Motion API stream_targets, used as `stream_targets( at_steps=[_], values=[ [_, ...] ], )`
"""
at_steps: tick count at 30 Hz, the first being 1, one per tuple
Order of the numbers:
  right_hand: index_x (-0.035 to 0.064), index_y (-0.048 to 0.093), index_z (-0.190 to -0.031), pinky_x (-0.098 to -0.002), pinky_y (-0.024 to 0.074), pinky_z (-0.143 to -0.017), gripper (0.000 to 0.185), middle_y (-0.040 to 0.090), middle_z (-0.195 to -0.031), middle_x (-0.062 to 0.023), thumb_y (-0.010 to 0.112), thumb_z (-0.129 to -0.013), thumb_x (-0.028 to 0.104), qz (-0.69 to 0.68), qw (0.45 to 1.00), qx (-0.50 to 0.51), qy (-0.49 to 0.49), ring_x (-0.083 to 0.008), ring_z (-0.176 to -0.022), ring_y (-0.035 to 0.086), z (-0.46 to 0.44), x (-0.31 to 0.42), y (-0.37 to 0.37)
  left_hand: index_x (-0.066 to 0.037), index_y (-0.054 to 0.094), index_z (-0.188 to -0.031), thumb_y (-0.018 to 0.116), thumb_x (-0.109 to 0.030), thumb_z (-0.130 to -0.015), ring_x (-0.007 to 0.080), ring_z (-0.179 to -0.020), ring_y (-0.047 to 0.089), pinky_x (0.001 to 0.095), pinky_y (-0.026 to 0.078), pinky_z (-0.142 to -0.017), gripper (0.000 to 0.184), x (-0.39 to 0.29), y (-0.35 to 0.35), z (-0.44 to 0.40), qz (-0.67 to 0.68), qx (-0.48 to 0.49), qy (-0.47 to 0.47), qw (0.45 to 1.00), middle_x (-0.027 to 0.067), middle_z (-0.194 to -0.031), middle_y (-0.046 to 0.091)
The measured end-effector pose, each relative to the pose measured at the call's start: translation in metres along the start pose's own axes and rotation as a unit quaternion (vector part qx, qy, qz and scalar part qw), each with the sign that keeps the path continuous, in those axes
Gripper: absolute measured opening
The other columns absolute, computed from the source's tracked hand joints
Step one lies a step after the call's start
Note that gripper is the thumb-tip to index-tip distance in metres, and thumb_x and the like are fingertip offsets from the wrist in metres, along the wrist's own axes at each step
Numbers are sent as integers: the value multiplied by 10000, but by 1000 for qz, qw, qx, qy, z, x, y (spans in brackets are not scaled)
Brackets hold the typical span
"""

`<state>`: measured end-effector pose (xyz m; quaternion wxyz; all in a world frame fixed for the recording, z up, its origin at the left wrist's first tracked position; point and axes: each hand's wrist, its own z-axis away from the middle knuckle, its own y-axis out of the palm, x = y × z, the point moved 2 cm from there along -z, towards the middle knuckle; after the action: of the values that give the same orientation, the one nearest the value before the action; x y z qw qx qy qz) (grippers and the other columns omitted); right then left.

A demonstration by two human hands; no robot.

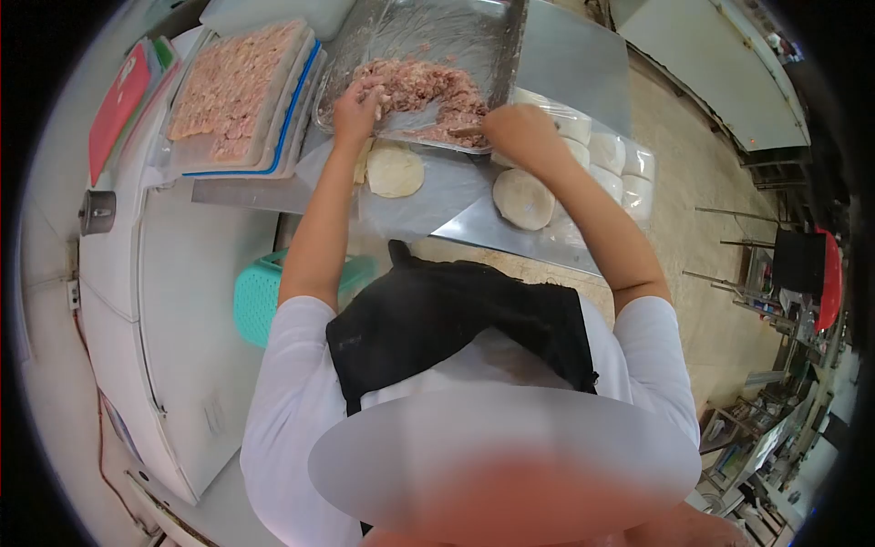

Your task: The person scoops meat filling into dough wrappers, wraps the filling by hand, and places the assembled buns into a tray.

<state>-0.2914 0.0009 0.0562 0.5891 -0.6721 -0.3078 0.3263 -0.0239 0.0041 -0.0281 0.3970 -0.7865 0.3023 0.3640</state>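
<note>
A metal tray (469,32) holds a mound of raw minced meat (419,84). At the tray's left side, my left hand (357,108) is curled beside the meat; whatever lies in its fingers is hidden. My right hand (519,132) is closed at the tray's near right corner, gripping a thin, flat brown stick (467,131) whose end reaches into the meat. Nearer my body lies a stack of round dough wrappers (395,170), pale and flat. Another round stack (523,199) rests under my right forearm, by several plastic-wrapped white stacks (606,155).
Left of the metal tray stand stacked plastic trays (241,87) filled with rows of small pinkish pieces. A turquoise basket (260,296) sits below the table's near edge (447,223). Red and green boards (120,109) lean at the far left, near a metal pot (97,212).
</note>
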Motion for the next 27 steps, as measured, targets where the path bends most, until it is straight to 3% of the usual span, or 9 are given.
stream_targets(
  at_steps=[4,7,10,13,16,22,27],
  values=[
    [38,684,-746,-425,523,-603,187,664,-738,-167,542,-794,150,-70,996,22,53,-325,-718,667,-1,20,20,-62,664,-1055,636,-195,-832,275,-959,630,328,471,-840,261,8,5,3,84,16,-61,994,148,-1016,664],
    [44,679,-788,-448,520,-644,194,666,-799,-186,533,-816,169,-106,988,59,92,-344,-764,658,-3,-1,20,-71,647,-1097,659,-227,-806,307,-1043,585,357,436,-921,330,-7,0,8,-21,36,63,997,156,-1060,642],
    [51,676,-784,-456,516,-636,193,664,-764,-175,538,-815,182,-74,989,73,105,-329,-747,662,-9,-10,-1,-68,635,-1102,690,-272,-777,309,-1095,547,369,394,-984,387,-30,-22,22,-183,107,161,964,151,-1102,621],
    [53,674,-762,-444,518,-616,180,661,-728,-160,545,-805,172,-43,991,63,105,-320,-715,664,-15,-6,-1,-55,644,-1013,705,-279,-761,316,-1031,559,377,409,-939,343,-25,-60,27,-248,207,158,933,134,-1039,623],
    [62,672,-726,-424,523,-602,164,664,-722,-149,553,-788,154,-9,991,84,108,-304,-703,670,-26,1,-13,-52,637,-895,717,-275,-742,318,-931,567,391,428,-856,282,0,-74,15,-120,262,83,954,113,-929,617],
    [73,665,-709,-420,499,-557,124,647,-704,-129,587,-766,152,59,988,99,103,-311,-670,650,-61,0,-11,-63,615,-783,733,-278,-717,297,-841,571,405,426,-760,254,6,-68,8,-76,230,171,955,90,-810,596],
    [60,668,-713,-409,512,-569,134,659,-732,-129,570,-750,143,46,997,59,18,-302,-690,658,-77,69,-1,-62,614,-810,729,-301,-720,287,-846,572,393,420,-727,280,11,-64,5,-77,214,192,955,83,-822,594]
  ],
)
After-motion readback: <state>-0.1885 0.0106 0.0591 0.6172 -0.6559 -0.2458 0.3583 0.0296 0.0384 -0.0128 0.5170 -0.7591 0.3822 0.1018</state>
